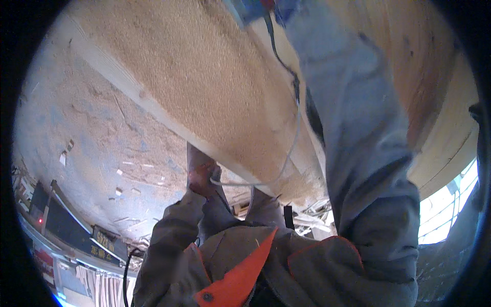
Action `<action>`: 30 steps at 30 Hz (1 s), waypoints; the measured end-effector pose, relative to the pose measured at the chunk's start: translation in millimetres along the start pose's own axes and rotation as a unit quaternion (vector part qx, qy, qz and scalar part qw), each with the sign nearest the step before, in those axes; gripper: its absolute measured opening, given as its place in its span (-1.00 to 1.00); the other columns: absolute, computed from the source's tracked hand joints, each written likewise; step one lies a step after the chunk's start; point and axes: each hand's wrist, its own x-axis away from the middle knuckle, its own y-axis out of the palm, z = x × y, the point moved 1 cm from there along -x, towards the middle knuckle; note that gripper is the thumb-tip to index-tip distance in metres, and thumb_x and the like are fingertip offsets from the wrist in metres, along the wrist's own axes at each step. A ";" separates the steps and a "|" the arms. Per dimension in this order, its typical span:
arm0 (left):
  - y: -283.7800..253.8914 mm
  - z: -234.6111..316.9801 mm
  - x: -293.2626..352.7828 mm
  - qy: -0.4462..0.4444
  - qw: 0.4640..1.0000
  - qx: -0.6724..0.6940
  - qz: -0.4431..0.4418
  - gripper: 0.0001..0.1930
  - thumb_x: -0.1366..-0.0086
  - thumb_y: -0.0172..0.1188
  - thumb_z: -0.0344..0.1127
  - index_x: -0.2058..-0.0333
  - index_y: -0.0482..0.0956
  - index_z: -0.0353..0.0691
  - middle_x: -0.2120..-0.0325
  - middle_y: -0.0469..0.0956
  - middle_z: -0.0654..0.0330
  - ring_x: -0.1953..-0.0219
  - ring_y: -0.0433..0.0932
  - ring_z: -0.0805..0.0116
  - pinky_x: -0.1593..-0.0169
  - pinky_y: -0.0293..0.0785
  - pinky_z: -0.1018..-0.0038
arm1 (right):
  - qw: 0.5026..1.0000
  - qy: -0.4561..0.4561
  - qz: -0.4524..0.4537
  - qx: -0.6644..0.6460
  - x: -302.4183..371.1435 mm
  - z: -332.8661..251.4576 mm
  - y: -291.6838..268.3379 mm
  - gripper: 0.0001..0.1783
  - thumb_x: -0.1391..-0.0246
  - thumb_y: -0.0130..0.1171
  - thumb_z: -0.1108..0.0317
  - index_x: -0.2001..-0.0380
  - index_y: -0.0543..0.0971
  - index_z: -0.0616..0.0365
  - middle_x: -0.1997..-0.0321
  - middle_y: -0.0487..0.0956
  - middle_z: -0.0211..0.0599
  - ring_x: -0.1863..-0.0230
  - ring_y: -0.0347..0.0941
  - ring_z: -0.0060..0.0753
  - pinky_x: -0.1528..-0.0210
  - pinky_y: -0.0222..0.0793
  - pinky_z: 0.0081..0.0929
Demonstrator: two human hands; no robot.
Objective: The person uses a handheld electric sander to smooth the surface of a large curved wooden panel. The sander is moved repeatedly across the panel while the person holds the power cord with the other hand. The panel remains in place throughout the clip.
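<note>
My left hand (202, 175) is low, by the near edge of a wide wooden beam (194, 77). Its fingers are closed on a pale grey power cord (291, 151). That cord loops over the sawdust-covered wood to a dark connector (296, 84) and a black lead (273, 43). The lead runs up to a blue and red tool (266, 5), cut off by the top edge, its kind unclear. My right arm, in a grey sleeve (353, 92), stretches along the wood toward this tool. The right hand is blurred and mostly cut off there, its fingers hidden.
Another large timber (429, 66) with curved grain lies on the right. Sawdust and small offcuts (63, 157) litter the floor (102, 143) at left. Wood scraps (312, 217) lie near my legs. A dark machine with a lit panel (105, 240) stands at lower left.
</note>
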 end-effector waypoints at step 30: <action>35.1 50.9 0.1 0.179 0.965 -0.184 -0.048 -0.57 0.14 0.38 -0.17 0.23 0.66 -0.16 0.21 0.66 -0.05 0.09 0.62 -0.14 0.04 0.58 0.08 | 0.973 0.200 0.110 -0.044 624.7 337.2 -378.4 -0.53 -0.43 -0.02 0.00 -0.07 0.45 0.21 0.04 0.63 -0.19 0.24 0.53 -0.45 0.23 0.48 -0.39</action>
